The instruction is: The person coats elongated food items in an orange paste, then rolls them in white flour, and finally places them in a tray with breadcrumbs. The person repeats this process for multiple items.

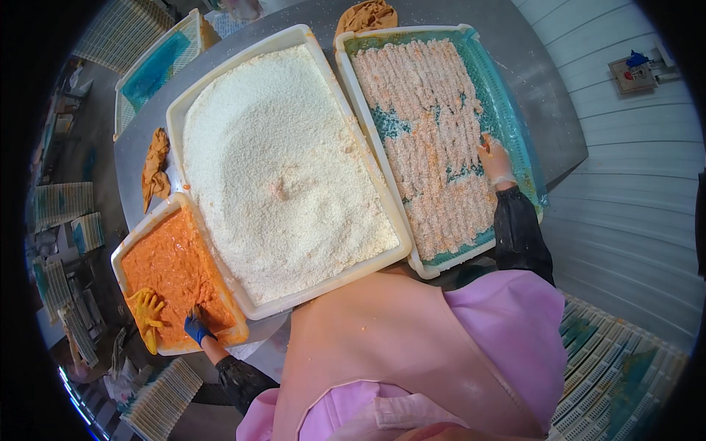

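My left hand (pixel 197 326), in a blue glove, dips its fingertips into a wet orange mixture (pixel 171 264) in a white plastic tub at the lower left. Its fingertips are partly hidden, so its grip is unclear. A yellow rubber glove (pixel 146 317) lies over the mixture at that tub's left side. Under a clear glove, my right hand (pixel 495 159) reaches to the right edge of rows of crumb-coated strips (pixel 436 149), its fingers bent and orange bits at the tips. These strips lie on green mesh in a white tray (pixel 376 132). Between both hands, white crumbs (pixel 265 165) fill a large white tub (pixel 331 297), with one pinkish lump (pixel 278 189) half buried.
A metal table (pixel 529 82) carries the tubs. Brown cloths (pixel 155 168) lie left of the crumb tub and behind the tray. A white-panelled wall (pixel 623 149) stands to the right. Stacked racks (pixel 612 375) rise at lower right; more stand along the left.
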Motion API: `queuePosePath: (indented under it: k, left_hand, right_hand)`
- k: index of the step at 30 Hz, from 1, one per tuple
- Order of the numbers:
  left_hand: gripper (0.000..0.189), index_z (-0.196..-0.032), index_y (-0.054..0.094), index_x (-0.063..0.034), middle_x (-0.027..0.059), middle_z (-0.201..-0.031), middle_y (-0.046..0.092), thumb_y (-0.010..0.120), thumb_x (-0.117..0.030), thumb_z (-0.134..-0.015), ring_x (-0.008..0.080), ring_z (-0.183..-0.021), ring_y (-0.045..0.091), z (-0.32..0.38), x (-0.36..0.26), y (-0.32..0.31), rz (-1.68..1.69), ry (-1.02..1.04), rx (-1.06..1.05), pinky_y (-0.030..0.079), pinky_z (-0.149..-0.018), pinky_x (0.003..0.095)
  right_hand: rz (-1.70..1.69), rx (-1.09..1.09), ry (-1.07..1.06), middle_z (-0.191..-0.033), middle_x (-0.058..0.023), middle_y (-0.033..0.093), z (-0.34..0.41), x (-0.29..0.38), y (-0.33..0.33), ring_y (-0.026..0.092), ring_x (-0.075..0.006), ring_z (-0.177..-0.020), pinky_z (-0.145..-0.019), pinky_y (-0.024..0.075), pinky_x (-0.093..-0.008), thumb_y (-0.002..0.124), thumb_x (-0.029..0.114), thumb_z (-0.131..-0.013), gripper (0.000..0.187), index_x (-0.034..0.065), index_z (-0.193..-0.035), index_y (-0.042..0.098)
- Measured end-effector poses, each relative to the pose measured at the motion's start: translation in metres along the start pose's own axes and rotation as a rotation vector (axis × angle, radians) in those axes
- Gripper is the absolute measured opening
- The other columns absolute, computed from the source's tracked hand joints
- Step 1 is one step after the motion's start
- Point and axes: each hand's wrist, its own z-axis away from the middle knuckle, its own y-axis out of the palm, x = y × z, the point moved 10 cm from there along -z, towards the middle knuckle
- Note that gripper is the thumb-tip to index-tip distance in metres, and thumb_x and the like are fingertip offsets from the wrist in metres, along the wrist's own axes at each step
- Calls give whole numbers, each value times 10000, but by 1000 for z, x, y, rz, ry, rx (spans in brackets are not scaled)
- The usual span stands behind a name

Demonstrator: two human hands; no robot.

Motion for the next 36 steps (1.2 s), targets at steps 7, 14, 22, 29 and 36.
queuePosePath:
  k: [7,14,22,29,36]
  left_hand:
    - [307,-1081,542,14,118,-1070,572,485,-3,-779,232,-951,536,76,-144,31,-442,810,-108,406,-842,306]
    - [114,-710,574,26,80,-678,519,554,-82,-743,180,-607,504,8,-44,21,-358,477,30,398,-558,284]
    - [99,-820,626,37,-6,-705,574,557,-27,-791,78,-629,478,35,-143,-34,-191,475,-128,387,-560,230]
    - [195,-995,603,20,37,-883,572,552,-27,-813,117,-742,536,144,-300,48,296,748,259,432,-640,234]
    - [299,-922,651,-145,86,-777,539,603,12,-672,250,-717,502,240,-274,194,-357,1106,425,423,-601,336]
  right_hand:
    - [-138,-60,40,-795,-157,606,34,28,-27,573,-325,-735,-610,433,-395,515,274,-819,367,92,-1136,538]
    - [-612,-21,-285,-908,-117,624,95,163,-28,588,-179,-798,-649,443,-292,531,156,-843,282,15,-1086,555]
    - [-714,197,-562,-915,-145,615,159,259,-6,592,-251,-855,-723,451,-308,559,83,-801,213,-6,-993,583]
    - [-863,389,-463,-952,-138,601,178,264,30,578,-240,-891,-755,439,-289,547,80,-811,217,5,-1014,569]
    - [-531,394,-627,-1184,-202,487,176,299,66,449,-297,-1126,-923,362,-338,459,179,-863,363,-30,-1159,478]
